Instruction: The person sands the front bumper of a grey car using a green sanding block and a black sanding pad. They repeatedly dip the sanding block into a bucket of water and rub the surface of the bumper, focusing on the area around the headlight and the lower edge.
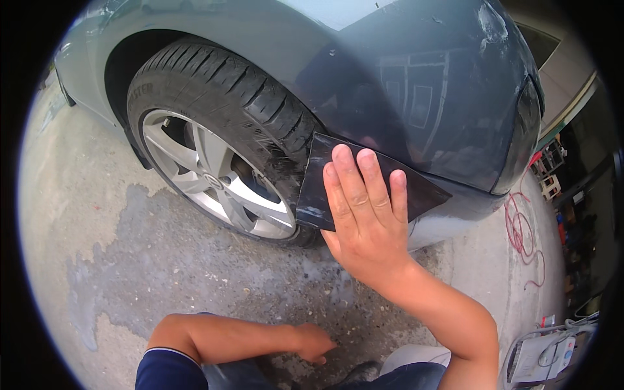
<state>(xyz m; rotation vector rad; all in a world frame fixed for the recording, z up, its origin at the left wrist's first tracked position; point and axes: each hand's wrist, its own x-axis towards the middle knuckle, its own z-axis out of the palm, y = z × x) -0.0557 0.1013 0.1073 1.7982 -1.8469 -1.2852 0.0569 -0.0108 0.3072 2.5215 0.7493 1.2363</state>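
My right hand (364,221) holds a dark, thin rectangular sheet (308,195) against the car's lower front bodywork behind the tyre's edge, fingers extended across it; its thumb is partly hidden. The grey car fender (273,39) arches over a black tyre (253,97) with a silver five-spoke wheel (221,188). Pale scuffs mark the upper bumper (491,26). My left hand (315,343) hangs low over the concrete, its fingers curled; whether anything is inside them is hidden.
Wet grey patches mark the concrete floor (130,260). A red hose (520,227) lies coiled at right beside cluttered items (552,175). A pale machine (539,357) with cables stands at lower right. My legs and a pale rounded object (413,357) show below.
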